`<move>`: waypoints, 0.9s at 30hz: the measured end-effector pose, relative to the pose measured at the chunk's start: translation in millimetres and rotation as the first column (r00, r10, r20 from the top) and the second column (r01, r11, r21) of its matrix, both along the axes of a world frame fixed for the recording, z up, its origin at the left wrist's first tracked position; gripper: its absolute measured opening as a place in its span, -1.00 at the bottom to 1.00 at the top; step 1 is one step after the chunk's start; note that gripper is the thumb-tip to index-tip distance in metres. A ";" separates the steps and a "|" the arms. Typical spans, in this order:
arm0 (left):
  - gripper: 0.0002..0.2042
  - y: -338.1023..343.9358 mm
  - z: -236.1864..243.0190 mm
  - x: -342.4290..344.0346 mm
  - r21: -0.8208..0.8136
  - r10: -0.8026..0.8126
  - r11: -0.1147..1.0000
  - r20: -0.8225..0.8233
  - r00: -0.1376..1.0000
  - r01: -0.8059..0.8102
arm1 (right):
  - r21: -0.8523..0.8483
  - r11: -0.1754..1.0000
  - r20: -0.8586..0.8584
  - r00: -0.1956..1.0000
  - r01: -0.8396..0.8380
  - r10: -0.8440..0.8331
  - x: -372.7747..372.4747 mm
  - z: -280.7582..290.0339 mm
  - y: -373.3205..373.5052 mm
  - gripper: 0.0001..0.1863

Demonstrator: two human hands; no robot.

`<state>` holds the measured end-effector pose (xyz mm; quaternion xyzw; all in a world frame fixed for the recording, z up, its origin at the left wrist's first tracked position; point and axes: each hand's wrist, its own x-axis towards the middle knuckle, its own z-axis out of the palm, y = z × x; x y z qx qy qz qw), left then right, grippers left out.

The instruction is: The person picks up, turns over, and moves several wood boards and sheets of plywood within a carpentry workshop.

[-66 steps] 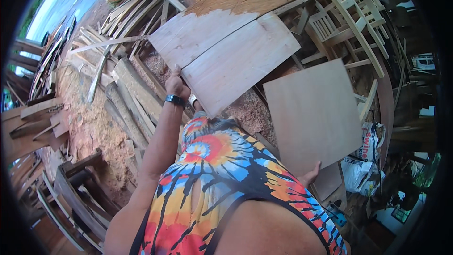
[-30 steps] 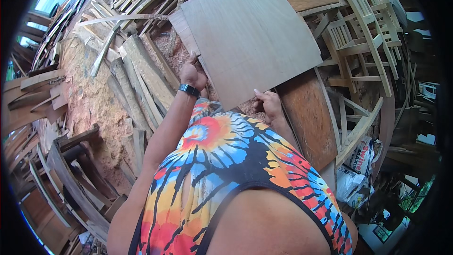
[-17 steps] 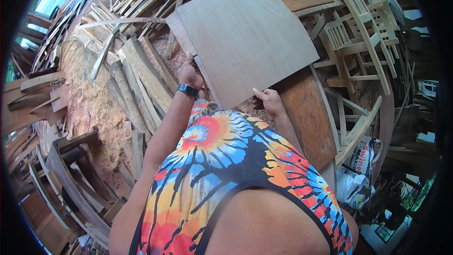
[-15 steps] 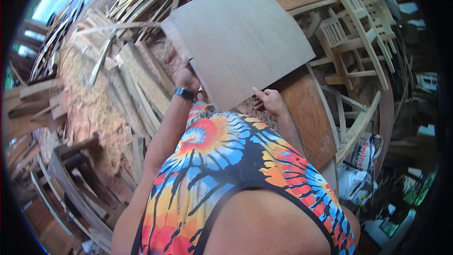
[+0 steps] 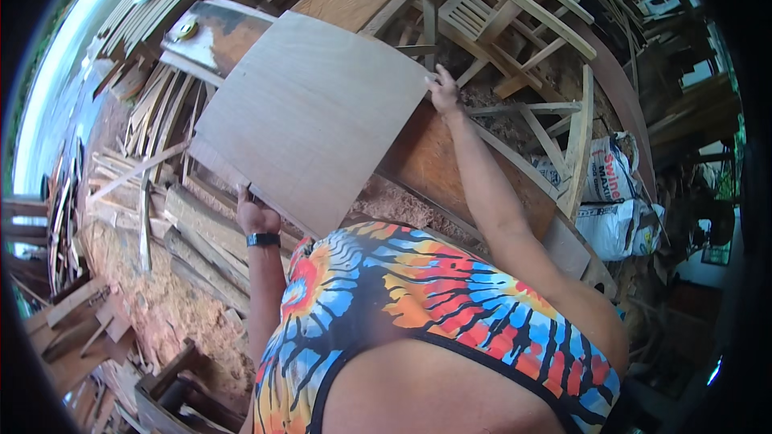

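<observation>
A square pale plywood panel (image 5: pixel 310 112) lies on another pale sheet (image 5: pixel 215 165), whose edge shows at its left. My left hand (image 5: pixel 259 210), with a dark band at the wrist, grips the stacked sheets at their near-left edge, fingers partly hidden. My right hand (image 5: pixel 445 90) holds the top panel at its far-right corner, fingers curled at the edge. Beneath and right of the panels is a weathered brown board (image 5: pixel 474 185), with wood shavings (image 5: pixel 402 205) beside it. A round yellow object (image 5: pixel 187 28), possibly a tape measure, rests on a stained board (image 5: pixel 227 44) behind the panel.
Unfinished slatted wooden chairs (image 5: pixel 507 8) are piled at upper right, with a timber frame (image 5: pixel 575 153) below them. White sacks (image 5: pixel 619 229) stand at the right. Offcuts and strips (image 5: pixel 193 249) cover the left ground over sawdust (image 5: pixel 153 313). Water (image 5: pixel 52 72) shows at far left.
The pale panel that was lower right now lies atop the other sheet. My right hand has moved from its near edge to the far-right corner. The view has turned somewhat.
</observation>
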<state>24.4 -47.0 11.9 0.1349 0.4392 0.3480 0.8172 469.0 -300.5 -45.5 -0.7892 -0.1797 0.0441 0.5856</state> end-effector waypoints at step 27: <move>-0.53 -20.8 1.5 -25.3 0.128 -0.012 0.992 0.003 1.000 0.011 | 0.096 0.969 -0.141 0.960 -0.229 0.241 -47.8 45.9 25.1 -0.36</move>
